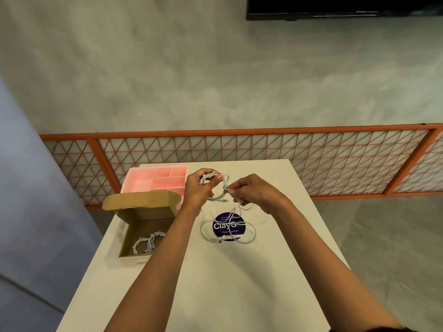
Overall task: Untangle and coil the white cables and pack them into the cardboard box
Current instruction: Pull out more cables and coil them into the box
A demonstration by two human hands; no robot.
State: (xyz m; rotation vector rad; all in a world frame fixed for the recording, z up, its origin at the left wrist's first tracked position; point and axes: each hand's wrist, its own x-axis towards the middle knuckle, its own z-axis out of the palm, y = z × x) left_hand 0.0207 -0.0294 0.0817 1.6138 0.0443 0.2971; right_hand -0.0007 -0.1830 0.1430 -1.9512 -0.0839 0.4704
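white table (227,283) | left edge – open cardboard box (127,240) | far-left corner – pink divided tray (143,180) | centre: loose white cable (203,232) across round sticker (218,233)

Before you, a coiled white cable (208,175) and a loose white cable (217,241), the latter crossing a navy round sticker (220,227) lettered in white. Your counter (215,283) is cream, the cardboard box (146,207) plain brown, the compartment tray (143,178) pale pink, and the fence panel (239,149) orange with a triangle lattice.

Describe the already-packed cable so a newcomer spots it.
On the white table, find the open cardboard box at its left edge. On the box floor lies a wrapped white cable bundle. Only it is boxed: another coil is held by the left hand and right hand, and a loose cable sprawls across the purple sticker.
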